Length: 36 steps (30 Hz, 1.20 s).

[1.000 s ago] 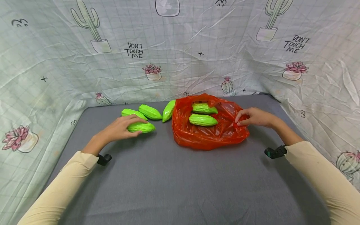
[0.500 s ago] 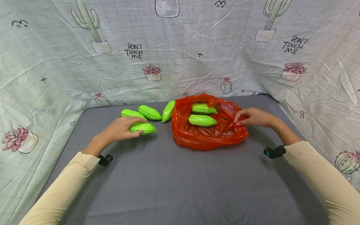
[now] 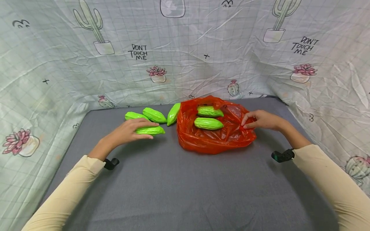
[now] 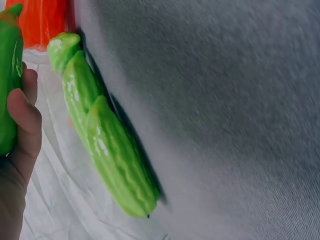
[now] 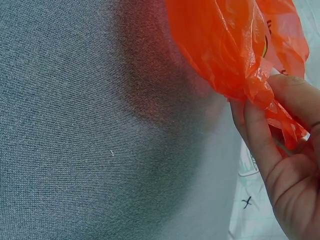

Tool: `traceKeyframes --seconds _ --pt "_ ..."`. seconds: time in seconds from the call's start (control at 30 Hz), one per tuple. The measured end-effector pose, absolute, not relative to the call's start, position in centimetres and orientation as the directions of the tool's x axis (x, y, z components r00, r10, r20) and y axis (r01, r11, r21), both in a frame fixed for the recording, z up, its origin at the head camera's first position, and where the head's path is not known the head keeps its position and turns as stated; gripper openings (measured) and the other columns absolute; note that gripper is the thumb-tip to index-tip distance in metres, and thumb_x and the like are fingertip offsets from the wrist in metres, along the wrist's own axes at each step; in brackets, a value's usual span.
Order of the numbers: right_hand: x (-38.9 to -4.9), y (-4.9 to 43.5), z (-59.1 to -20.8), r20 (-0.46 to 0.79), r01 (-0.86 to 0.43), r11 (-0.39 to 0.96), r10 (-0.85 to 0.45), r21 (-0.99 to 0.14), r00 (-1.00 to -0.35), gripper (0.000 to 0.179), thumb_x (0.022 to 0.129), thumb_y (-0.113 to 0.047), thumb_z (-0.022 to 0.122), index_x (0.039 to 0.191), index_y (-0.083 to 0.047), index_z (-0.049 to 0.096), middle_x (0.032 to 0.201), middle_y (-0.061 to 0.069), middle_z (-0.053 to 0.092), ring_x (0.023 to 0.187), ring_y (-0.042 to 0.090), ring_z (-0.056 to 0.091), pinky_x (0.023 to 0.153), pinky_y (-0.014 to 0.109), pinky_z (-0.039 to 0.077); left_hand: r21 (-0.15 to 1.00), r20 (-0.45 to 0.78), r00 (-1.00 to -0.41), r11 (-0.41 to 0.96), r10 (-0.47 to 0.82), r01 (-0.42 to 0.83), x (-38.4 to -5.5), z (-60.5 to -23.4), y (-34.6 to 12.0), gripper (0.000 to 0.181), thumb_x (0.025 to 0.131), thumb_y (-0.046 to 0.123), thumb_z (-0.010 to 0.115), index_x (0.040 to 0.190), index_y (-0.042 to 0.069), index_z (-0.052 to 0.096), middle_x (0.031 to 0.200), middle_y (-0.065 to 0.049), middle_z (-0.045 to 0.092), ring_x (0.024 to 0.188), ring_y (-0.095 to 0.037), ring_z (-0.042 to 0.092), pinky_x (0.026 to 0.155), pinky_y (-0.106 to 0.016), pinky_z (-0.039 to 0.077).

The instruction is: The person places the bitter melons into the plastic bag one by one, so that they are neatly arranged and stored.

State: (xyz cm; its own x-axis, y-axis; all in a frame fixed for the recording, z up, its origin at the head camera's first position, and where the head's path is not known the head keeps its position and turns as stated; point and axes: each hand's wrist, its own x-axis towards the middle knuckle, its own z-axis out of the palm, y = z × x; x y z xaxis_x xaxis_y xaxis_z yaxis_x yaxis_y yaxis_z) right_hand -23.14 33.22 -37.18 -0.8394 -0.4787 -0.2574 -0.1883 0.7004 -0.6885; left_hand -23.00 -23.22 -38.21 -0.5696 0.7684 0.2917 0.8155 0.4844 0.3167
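Observation:
My left hand point(image 3: 127, 131) grips a bright green bitter melon point(image 3: 150, 130) between thumb and fingers, lifted a little above the table; the left wrist view shows part of this bitter melon point(image 4: 7, 95) at its left edge. A red plastic bag point(image 3: 214, 146) lies with its mouth open toward me. Inside it, two bitter melons are visible, one nearer point(image 3: 208, 123) and one farther point(image 3: 210, 111). With thumb and fingers my right hand point(image 3: 264, 120) pinches the right rim of the bag, where the plastic point(image 5: 257, 85) bunches up.
Three more bitter melons rest at the back of the grey table point(image 3: 185, 186): a left one point(image 3: 136, 116), a middle one point(image 3: 154, 115) and one leaning by the bag point(image 3: 173, 114). A patterned cloth point(image 3: 179, 38) hangs behind and at both sides.
My left hand has raised the bitter melon slightly and carried it a short way right, toward the bag. The right hand and the bag stay in place.

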Motion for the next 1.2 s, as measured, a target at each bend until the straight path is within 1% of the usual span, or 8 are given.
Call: traceKeyframes --seconds 0.1,0.27,0.4,0.63,0.83,1.03,1.13,1.2 --pt "-23.1 33.2 -37.1 -0.257 -0.186 0.698 -0.479 -0.692 -0.839 0.013 0.097 -0.021 0.071 0.104 -0.009 0.072 0.101 0.008 0.066 0.085 0.016 0.059 0.078 0.038 0.054 0.307 0.310 -0.542 0.457 0.781 0.835 -22.9 -38.2 -22.8 0.055 0.084 0.023 0.084 0.137 0.028 0.067 0.112 0.010 0.068 0.098 -0.006 0.062 0.080 -0.035 0.053" --pt "-23.1 33.2 -37.2 -0.241 -0.205 0.689 -0.492 -0.695 -0.836 0.014 0.097 -0.020 0.071 0.104 -0.008 0.072 0.100 0.007 0.066 0.085 0.015 0.058 0.076 0.035 0.053 0.299 0.308 -0.534 0.453 0.787 0.840 -22.5 -37.9 -22.1 0.050 0.088 0.029 0.081 0.136 0.031 0.067 0.117 0.011 0.070 0.102 -0.006 0.065 0.083 -0.035 0.054" --pt "-23.1 33.2 -37.3 -0.245 -0.205 0.693 -0.492 -0.692 -0.835 0.014 0.097 -0.020 0.072 0.105 -0.009 0.072 0.100 0.007 0.066 0.085 0.015 0.057 0.075 0.031 0.051 0.306 0.321 -0.526 0.439 0.788 0.845 -22.2 -37.6 -21.3 0.049 0.088 0.029 0.080 0.136 0.031 0.067 0.120 0.010 0.069 0.103 -0.007 0.065 0.083 -0.035 0.054" --pt "-23.4 33.3 -37.3 -0.274 -0.195 0.704 -0.494 -0.683 -0.825 0.016 0.096 -0.021 0.072 0.108 -0.010 0.071 0.101 0.008 0.064 0.088 0.018 0.056 0.075 0.029 0.049 0.324 0.346 -0.506 0.405 0.790 0.855 -22.0 -37.0 -19.2 0.051 0.088 0.028 0.080 0.137 0.031 0.066 0.125 0.007 0.068 0.113 -0.013 0.064 0.092 -0.040 0.054" --pt "-23.4 33.2 -37.3 -0.273 -0.203 0.685 -0.519 -0.700 -0.810 0.019 0.097 -0.022 0.072 0.109 -0.008 0.070 0.100 0.007 0.063 0.087 0.017 0.056 0.074 0.031 0.050 0.369 0.351 -0.483 0.356 0.802 0.859 -22.2 -36.7 -17.8 0.051 0.088 0.027 0.080 0.137 0.029 0.066 0.120 0.008 0.068 0.107 -0.011 0.063 0.089 -0.038 0.053" --pt "-23.4 33.3 -37.5 -0.276 -0.197 0.682 -0.518 -0.704 -0.810 0.019 0.096 -0.022 0.073 0.109 -0.008 0.070 0.102 0.008 0.063 0.090 0.017 0.056 0.075 0.029 0.049 0.367 0.379 -0.462 0.329 0.802 0.870 -22.6 -36.7 -16.9 0.057 0.084 0.019 0.084 0.138 0.028 0.066 0.124 0.007 0.068 0.111 -0.011 0.063 0.093 -0.038 0.052" --pt "-23.5 33.4 -37.5 -0.282 -0.190 0.689 -0.510 -0.699 -0.812 0.019 0.096 -0.022 0.073 0.109 -0.009 0.071 0.103 0.008 0.063 0.091 0.018 0.056 0.076 0.028 0.049 0.376 0.392 -0.454 0.311 0.800 0.873 -22.8 -36.6 -16.5 0.057 0.084 0.018 0.084 0.138 0.027 0.066 0.122 0.006 0.067 0.108 -0.010 0.063 0.090 -0.036 0.053" --pt "-23.6 33.4 -37.5 -0.284 -0.188 0.690 -0.509 -0.698 -0.813 0.019 0.095 -0.022 0.073 0.109 -0.009 0.070 0.103 0.009 0.063 0.091 0.019 0.056 0.076 0.029 0.049 0.380 0.398 -0.448 0.300 0.800 0.875 -22.8 -36.6 -16.2 0.055 0.086 0.021 0.083 0.138 0.026 0.066 0.120 0.006 0.066 0.106 -0.009 0.062 0.087 -0.033 0.053"
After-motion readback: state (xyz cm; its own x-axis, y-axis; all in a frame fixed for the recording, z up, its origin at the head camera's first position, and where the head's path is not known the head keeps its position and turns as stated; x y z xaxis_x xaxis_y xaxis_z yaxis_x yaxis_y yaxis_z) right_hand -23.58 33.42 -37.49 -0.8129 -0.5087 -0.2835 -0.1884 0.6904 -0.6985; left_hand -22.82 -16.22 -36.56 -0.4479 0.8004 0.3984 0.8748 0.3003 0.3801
